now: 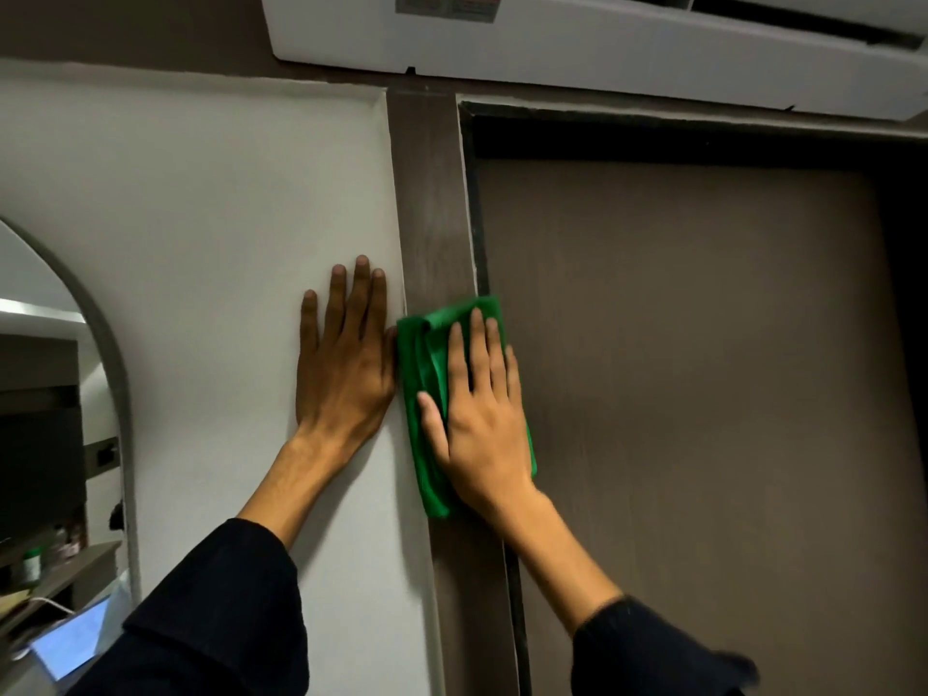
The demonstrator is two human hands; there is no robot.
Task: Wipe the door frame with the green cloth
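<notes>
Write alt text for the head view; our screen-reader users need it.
A right hand presses a folded green cloth flat against a dark wooden door frame, beside a closed brown door. The left hand rests flat on the white wall just left of the frame.

Folded green cloth (427, 394) pressed flat against dark brown vertical door frame (432, 203), partway up its upright
</notes>
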